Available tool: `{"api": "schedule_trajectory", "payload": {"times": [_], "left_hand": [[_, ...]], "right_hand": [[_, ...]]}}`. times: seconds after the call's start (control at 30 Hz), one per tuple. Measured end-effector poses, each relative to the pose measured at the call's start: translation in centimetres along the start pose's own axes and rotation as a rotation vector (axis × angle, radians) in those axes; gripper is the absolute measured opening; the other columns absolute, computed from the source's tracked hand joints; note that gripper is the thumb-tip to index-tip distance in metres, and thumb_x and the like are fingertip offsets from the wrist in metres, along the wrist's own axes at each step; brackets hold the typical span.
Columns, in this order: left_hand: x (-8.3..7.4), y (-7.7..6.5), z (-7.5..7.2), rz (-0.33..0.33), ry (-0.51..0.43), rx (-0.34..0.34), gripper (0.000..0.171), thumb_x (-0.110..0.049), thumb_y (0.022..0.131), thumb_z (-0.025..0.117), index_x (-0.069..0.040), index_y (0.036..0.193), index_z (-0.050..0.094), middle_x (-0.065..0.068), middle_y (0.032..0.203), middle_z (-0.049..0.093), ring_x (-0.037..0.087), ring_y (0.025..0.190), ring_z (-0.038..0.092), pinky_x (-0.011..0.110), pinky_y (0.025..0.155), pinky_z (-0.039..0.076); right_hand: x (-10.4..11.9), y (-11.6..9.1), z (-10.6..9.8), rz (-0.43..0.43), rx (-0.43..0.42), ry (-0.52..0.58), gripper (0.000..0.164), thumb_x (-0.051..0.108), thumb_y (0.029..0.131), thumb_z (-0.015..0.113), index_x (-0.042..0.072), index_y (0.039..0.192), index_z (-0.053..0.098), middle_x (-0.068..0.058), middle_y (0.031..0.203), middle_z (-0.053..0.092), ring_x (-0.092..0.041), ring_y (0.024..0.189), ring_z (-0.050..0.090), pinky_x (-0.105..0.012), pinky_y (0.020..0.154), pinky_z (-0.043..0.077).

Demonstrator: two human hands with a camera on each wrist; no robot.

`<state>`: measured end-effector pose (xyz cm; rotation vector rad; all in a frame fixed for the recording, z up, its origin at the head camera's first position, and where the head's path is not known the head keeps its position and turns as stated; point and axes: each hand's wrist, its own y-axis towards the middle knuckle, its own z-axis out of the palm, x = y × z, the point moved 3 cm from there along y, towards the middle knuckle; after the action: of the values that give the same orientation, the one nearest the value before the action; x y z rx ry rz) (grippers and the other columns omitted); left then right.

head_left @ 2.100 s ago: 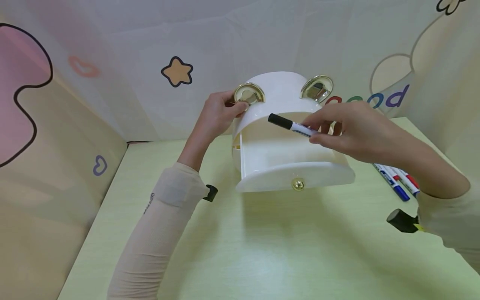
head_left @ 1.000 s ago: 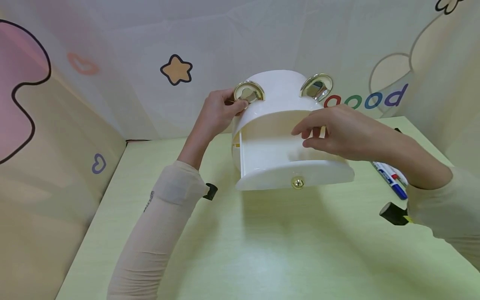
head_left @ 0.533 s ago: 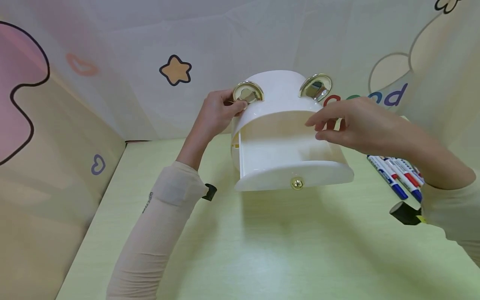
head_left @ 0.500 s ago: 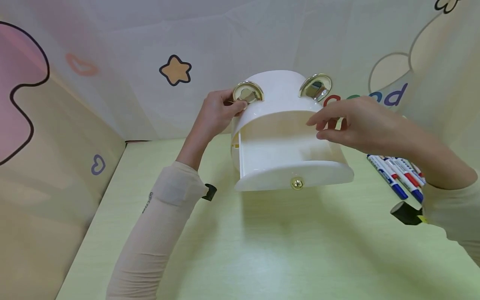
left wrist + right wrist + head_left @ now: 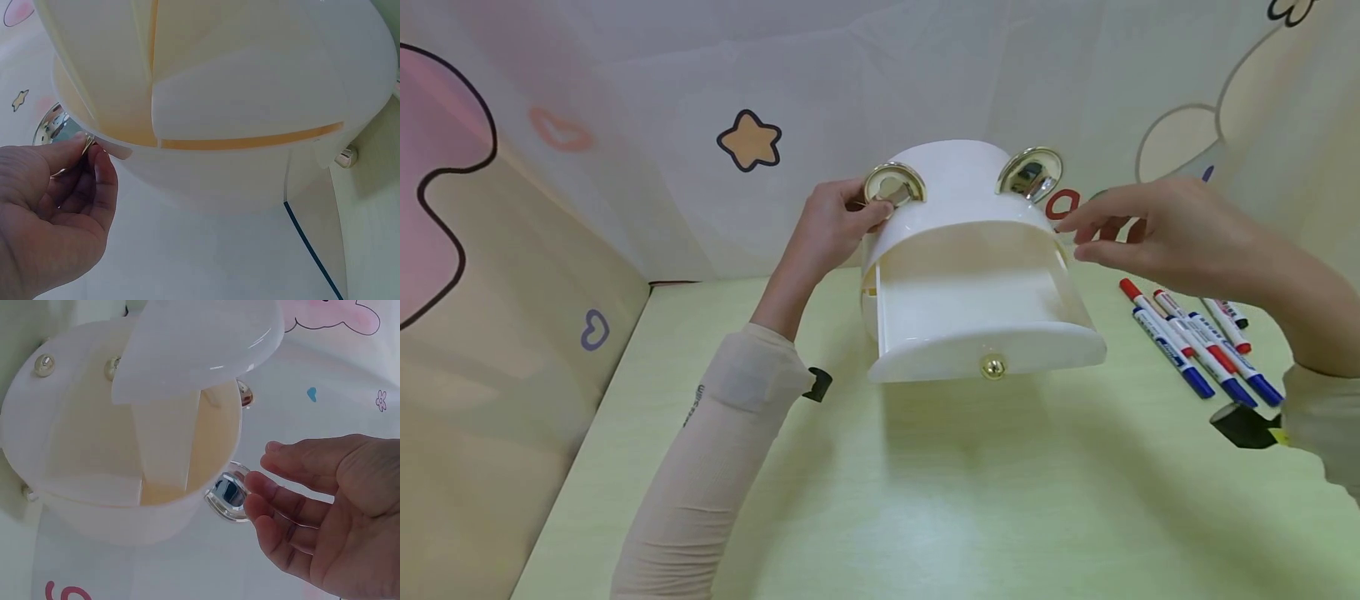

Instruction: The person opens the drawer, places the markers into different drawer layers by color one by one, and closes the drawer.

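Note:
A white rounded box point(image 5: 955, 183) with two gold, mirror-like ears stands at the back of the table. Its upper drawer point(image 5: 940, 357) is pulled out, with a gold knob point(image 5: 993, 367) on its front. My left hand point(image 5: 837, 221) pinches the left gold ear point(image 5: 904, 182) between thumb and fingers, as the left wrist view point(image 5: 62, 206) also shows. Beyond the box's right side my right hand point(image 5: 1165, 233) hovers with nothing in it, its fingers loosely bent. In the right wrist view its fingertips overlap the right gold ear point(image 5: 228, 494). No marker shows inside the drawer; its front hides part of the floor.
Several whiteboard markers point(image 5: 1172, 353) with blue, red and black caps lie side by side on the table point(image 5: 925, 517), right of the box. A printed cloth backdrop point(image 5: 625, 67) rises behind and at both sides.
The right hand held a black-capped marker over the drawer, then let it go; it has since drawn back to the right. The left hand stays on the ear.

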<state>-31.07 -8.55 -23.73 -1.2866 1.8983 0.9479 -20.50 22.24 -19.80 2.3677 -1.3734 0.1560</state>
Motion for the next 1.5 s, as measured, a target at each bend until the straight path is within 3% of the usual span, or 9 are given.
{"api": "schedule_trajectory", "payload": {"times": [0.3,0.67,0.73,0.9,1.13,1.23,1.3,1.37,1.5], "left_hand": [[0.1,0.0,0.0,-0.002,0.001,0.002,0.023,-0.013,0.103,0.064,0.000,0.121,0.070,0.012,0.109,0.068,0.021,0.097,0.065,0.030,0.086,0.053],[0.0,-0.1,-0.1,-0.004,0.006,0.004,0.024,-0.013,0.103,0.064,-0.001,0.123,0.070,0.013,0.109,0.068,0.021,0.097,0.064,0.029,0.086,0.053],[0.0,-0.2,-0.2,0.000,0.005,0.003,0.024,-0.013,0.103,0.065,0.000,0.122,0.070,0.012,0.108,0.068,0.021,0.096,0.064,0.029,0.085,0.052],[0.0,-0.1,-0.3,0.004,0.008,0.001,0.023,-0.014,0.103,0.065,-0.001,0.121,0.070,0.012,0.106,0.068,0.020,0.095,0.063,0.029,0.084,0.052],[0.3,0.0,-0.3,0.002,0.007,0.001,0.023,-0.014,0.103,0.064,-0.001,0.121,0.070,0.012,0.106,0.068,0.020,0.095,0.063,0.028,0.084,0.052],[0.3,-0.1,-0.4,0.003,0.009,0.001,0.023,-0.014,0.103,0.065,-0.001,0.121,0.070,0.012,0.106,0.068,0.020,0.096,0.063,0.028,0.085,0.052],[0.2,-0.1,-0.4,0.004,0.014,-0.002,0.022,-0.014,0.103,0.065,-0.001,0.120,0.070,0.011,0.105,0.068,0.020,0.095,0.063,0.028,0.084,0.051],[0.1,-0.1,-0.4,0.008,0.014,-0.003,0.022,-0.014,0.102,0.065,-0.001,0.119,0.071,0.011,0.103,0.068,0.019,0.094,0.063,0.028,0.083,0.051],[0.1,-0.1,-0.4,0.003,0.003,-0.004,0.021,-0.013,0.102,0.066,-0.001,0.118,0.071,0.010,0.102,0.068,0.018,0.092,0.063,0.027,0.082,0.050]], "right_hand": [[-2.6,-1.0,-0.6,0.104,0.001,-0.004,0.028,0.007,0.094,0.076,0.010,0.123,0.074,-0.003,0.100,0.075,-0.009,0.073,0.059,-0.026,0.051,0.049],[-5.5,-2.0,-1.0,0.196,0.006,-0.013,0.027,0.008,0.098,0.072,0.003,0.125,0.071,-0.009,0.101,0.073,-0.002,0.074,0.056,-0.016,0.060,0.048],[-6.0,-2.2,-1.0,0.223,0.013,-0.008,0.028,0.008,0.099,0.071,-0.001,0.125,0.070,-0.012,0.102,0.071,-0.011,0.079,0.058,-0.015,0.060,0.047],[-7.3,-2.8,-1.2,0.272,-0.018,0.002,0.028,0.011,0.101,0.068,-0.004,0.125,0.068,-0.019,0.103,0.069,-0.017,0.085,0.058,-0.011,0.061,0.044],[-9.6,-3.6,-1.3,0.282,-0.093,0.046,0.026,-0.002,0.099,0.066,-0.011,0.123,0.065,-0.024,0.099,0.068,0.005,0.071,0.049,-0.007,0.059,0.042],[-10.6,-3.8,-1.4,0.304,-0.140,0.069,0.024,-0.005,0.099,0.065,-0.015,0.121,0.064,-0.005,0.091,0.069,0.005,0.069,0.046,-0.006,0.060,0.039],[-11.2,-4.1,-1.4,0.330,-0.155,0.087,0.026,-0.003,0.100,0.063,-0.017,0.122,0.062,-0.005,0.092,0.067,0.004,0.069,0.045,-0.006,0.060,0.039],[-11.9,-4.3,-1.5,0.366,-0.159,0.101,0.028,0.001,0.103,0.060,-0.017,0.125,0.060,0.013,0.089,0.061,0.002,0.070,0.045,-0.007,0.060,0.039],[-13.4,-4.8,-1.5,0.415,-0.166,0.151,0.035,0.009,0.107,0.056,-0.017,0.131,0.055,0.030,0.086,0.052,0.004,0.071,0.046,-0.007,0.061,0.040]]}}
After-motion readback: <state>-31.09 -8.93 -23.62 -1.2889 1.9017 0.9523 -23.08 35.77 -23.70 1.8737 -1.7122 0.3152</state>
